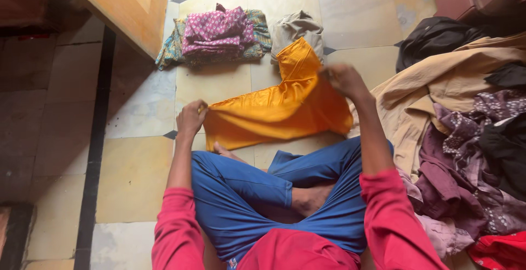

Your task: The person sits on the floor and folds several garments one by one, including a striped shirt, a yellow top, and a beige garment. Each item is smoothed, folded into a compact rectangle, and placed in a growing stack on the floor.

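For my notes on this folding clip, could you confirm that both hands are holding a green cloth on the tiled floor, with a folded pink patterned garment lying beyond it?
Not quite: the head view shows the cloth is orange-yellow, not green. The left hand and right hand do both hold it on the tiled floor, with the folded pink patterned garment beyond.

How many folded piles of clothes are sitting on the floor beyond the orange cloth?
2: a pink patterned stack lying on teal fabric by the wooden door, and a grey-beige bundle right beside it. The loose heap at right may hide more.
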